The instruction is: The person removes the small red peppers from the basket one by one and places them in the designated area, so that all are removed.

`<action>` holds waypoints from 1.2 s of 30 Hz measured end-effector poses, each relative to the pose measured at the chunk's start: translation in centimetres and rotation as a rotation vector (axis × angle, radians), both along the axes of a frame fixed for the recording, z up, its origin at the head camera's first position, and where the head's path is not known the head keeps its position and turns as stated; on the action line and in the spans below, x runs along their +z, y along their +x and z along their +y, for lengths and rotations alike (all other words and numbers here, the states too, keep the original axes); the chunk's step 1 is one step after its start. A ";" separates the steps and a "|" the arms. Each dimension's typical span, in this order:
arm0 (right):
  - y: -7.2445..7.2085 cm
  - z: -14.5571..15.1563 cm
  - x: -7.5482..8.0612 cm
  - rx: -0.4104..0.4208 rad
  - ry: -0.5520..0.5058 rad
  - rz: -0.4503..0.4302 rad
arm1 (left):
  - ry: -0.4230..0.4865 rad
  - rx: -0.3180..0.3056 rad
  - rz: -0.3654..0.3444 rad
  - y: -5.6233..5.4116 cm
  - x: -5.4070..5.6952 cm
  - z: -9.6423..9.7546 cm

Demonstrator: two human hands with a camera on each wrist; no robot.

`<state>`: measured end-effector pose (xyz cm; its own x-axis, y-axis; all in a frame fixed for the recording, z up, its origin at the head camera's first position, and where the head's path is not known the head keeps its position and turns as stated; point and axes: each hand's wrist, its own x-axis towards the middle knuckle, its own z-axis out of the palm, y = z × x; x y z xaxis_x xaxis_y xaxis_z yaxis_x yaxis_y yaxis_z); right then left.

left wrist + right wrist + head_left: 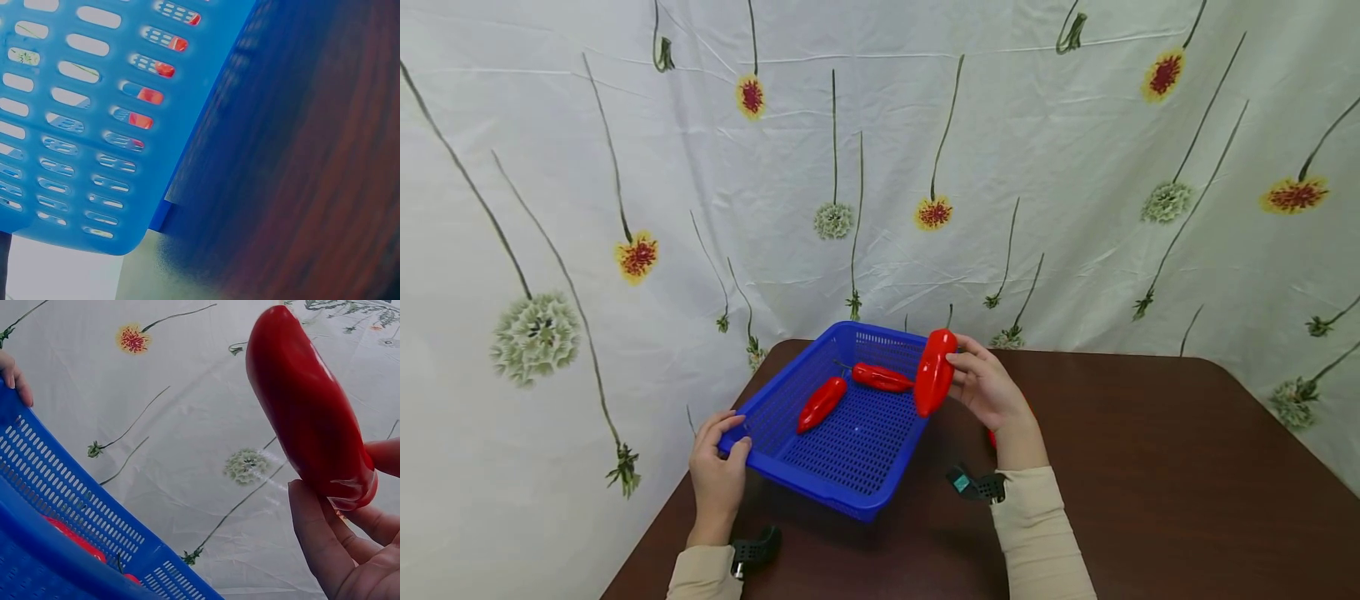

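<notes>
A blue perforated basket (857, 467) sits tilted on the dark brown table, its near-left corner gripped by my left hand (718, 462). Two red peppers lie inside it: one (822, 404) on the left, one (882, 377) further back. My right hand (985, 385) holds a third, larger red pepper (934, 372) upright above the basket's right rim. In the right wrist view that pepper (306, 406) rests against my fingertips (315, 534), with the basket wall (69, 487) below left. The left wrist view shows the basket's underside (94, 125) close up, red showing through its slots.
The brown table (1150, 467) stretches out to the right of the basket. A small red object (992, 437) peeks out behind my right wrist. A white cloth with a flower print (880, 167) hangs behind the table.
</notes>
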<state>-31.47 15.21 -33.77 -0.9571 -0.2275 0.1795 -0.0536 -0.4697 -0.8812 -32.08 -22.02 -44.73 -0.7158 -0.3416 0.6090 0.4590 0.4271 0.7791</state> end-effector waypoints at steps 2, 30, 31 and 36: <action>-0.1 0.1 -0.1 -0.012 0.012 -0.002 | 0.002 -0.001 -0.005 0.0 0.0 0.0; -0.4 2.5 -0.7 -0.159 0.085 -0.057 | -0.011 0.000 0.029 0.4 0.6 0.1; -0.4 2.6 -0.8 -0.162 0.090 -0.057 | -0.012 -0.001 0.032 0.4 0.6 0.1; -0.5 3.0 -1.0 -0.190 0.109 -0.070 | -0.007 -0.006 0.029 0.3 0.6 0.1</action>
